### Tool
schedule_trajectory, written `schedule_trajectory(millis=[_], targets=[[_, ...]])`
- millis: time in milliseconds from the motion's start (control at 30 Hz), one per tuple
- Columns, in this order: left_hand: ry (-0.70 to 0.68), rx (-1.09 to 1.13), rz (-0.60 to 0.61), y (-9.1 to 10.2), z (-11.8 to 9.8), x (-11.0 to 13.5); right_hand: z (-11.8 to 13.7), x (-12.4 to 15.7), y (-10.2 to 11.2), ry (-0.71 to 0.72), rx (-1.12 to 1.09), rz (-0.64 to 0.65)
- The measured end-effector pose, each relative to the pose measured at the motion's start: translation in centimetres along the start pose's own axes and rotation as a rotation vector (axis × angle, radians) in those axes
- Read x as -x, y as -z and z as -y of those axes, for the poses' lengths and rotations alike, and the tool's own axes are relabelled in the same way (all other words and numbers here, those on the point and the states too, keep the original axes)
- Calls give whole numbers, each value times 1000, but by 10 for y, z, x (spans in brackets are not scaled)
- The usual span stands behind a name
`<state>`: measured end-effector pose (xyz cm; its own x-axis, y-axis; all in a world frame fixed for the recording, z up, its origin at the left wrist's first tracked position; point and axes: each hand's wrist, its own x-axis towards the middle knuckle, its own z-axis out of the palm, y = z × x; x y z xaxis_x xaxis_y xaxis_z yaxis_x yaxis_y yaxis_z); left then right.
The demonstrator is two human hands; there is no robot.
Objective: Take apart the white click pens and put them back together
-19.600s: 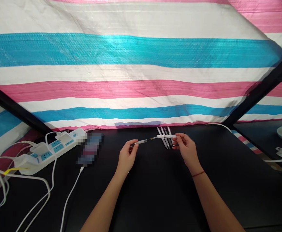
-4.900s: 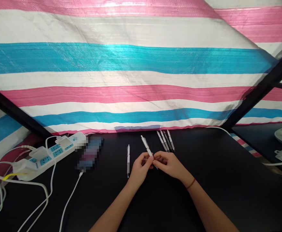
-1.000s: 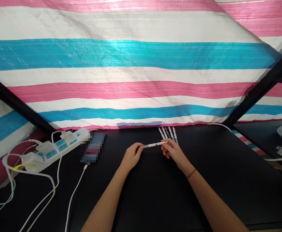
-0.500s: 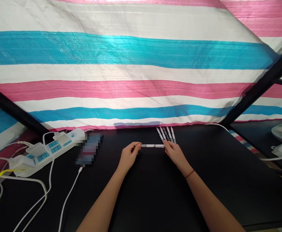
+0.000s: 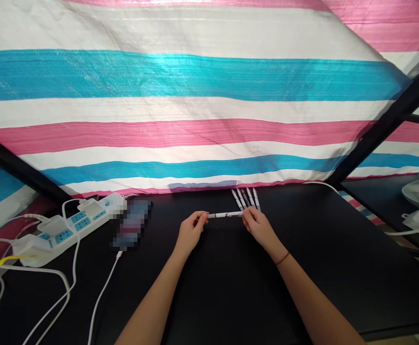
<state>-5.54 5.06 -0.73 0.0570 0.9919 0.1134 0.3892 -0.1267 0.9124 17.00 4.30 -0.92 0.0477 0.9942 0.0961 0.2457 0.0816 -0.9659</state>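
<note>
A white pen (image 5: 224, 215) is held level over the black table (image 5: 231, 287), one end in each hand. My left hand (image 5: 192, 230) pinches its left end. My right hand (image 5: 258, 225) pinches its right end. Just behind my right hand, several white and black pens (image 5: 245, 198) lie side by side near the back edge of the table.
A striped pink, white and blue tarp (image 5: 195, 96) hangs behind the table. At the left lie white power strips (image 5: 69, 225) with cables and a blurred phone (image 5: 132, 229) on a white cord. Black frame bars slant at both sides. White items sit far right.
Over the last second the pen has stayed pinched between both hands, going from slightly tilted to level. Five seconds ago a second pen lay loose at the left; it is no longer there.
</note>
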Motion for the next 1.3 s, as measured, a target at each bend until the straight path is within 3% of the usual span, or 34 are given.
schedule_trajectory(millis=[233, 433, 600, 833, 1000, 1300], targets=[[-6, 26, -5, 0, 1, 0, 5, 1, -1, -82, -32, 13], [-10, 29, -15, 0, 1, 0, 4, 0, 0, -15, -47, 0], [-9, 50, -15, 1, 1, 0, 5, 0, -1, -69, -77, -11], [-10, 80, -14, 0, 5, -1, 1, -1, 0, -30, -68, -16], [-4, 91, -23, -1, 8, -1, 4, 0, -1, -112, -100, -10], [-13, 92, -44, -1, 9, -1, 4, -1, 0, -80, -116, -18]])
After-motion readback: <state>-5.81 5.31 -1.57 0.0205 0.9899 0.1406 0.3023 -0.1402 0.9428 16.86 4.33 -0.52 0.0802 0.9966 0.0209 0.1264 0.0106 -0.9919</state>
